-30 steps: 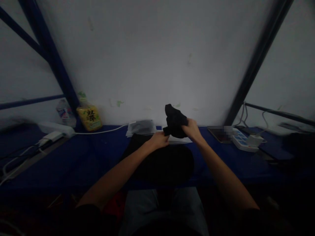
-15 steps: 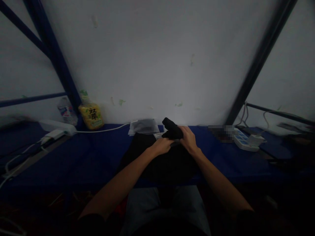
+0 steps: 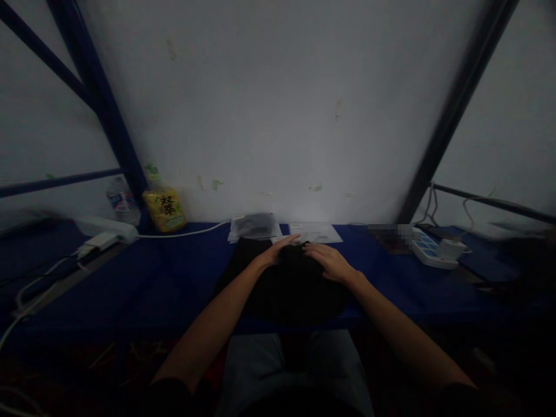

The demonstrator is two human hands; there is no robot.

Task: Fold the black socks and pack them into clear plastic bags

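Observation:
A pile of black cloth (image 3: 286, 289) lies on the blue table (image 3: 165, 278) right in front of me. My left hand (image 3: 280, 251) rests flat on the far edge of the cloth, fingers stretched out. My right hand (image 3: 330, 262) lies flat on the cloth beside it, fingers spread and pointing left. The small black piece held earlier now lies under both palms and blends with the pile.
Behind the cloth lie a grey packet (image 3: 254, 226) and white papers (image 3: 316, 233). At the left stand a yellow bottle (image 3: 165, 207), a clear bottle (image 3: 123, 202) and a white power strip (image 3: 104, 229) with cables. Another power strip (image 3: 434, 250) sits at the right. Blue frame bars (image 3: 104, 110) rise on both sides.
Both hands have lowered the small black piece from the air onto the cloth pile. The fingers have opened out and now lie flat on it.

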